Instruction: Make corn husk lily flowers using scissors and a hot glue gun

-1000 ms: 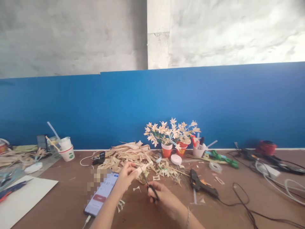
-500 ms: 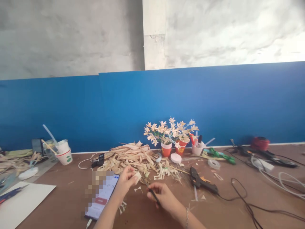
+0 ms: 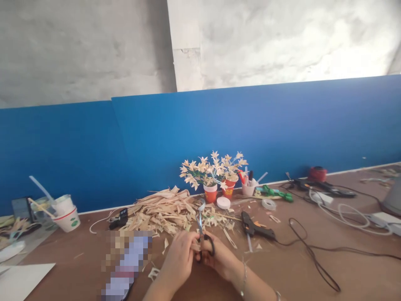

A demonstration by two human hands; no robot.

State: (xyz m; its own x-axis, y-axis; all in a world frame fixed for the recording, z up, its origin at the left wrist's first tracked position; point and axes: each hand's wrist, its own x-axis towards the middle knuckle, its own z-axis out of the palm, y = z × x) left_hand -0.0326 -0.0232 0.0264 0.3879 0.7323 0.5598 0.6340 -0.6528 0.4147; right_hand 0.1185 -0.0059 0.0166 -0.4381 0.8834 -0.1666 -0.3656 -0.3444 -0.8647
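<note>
My right hand [image 3: 220,258] is closed around the black handles of a pair of scissors [image 3: 200,223], whose blades point away from me. Close against it, my left hand [image 3: 180,253] is closed on a small pale piece of dried husk [image 3: 196,247], partly hidden by the fingers. Both hands meet low over the brown table [image 3: 300,280]. Beyond them spreads a heap of dried husk strips [image 3: 166,209], with cut scraps [image 3: 153,274] beside my left forearm.
Husk flowers [image 3: 216,167] stand in red-and-white paper cups [image 3: 210,193] at the back. A black glue gun [image 3: 255,227] lies to the right, its cord looping across the table. On the left are a phone [image 3: 127,267] and a paper cup [image 3: 67,218].
My hands have come together, and the scissors now point away from me, up beside the left fingers. The view has shifted right, moving the table's things leftward.
</note>
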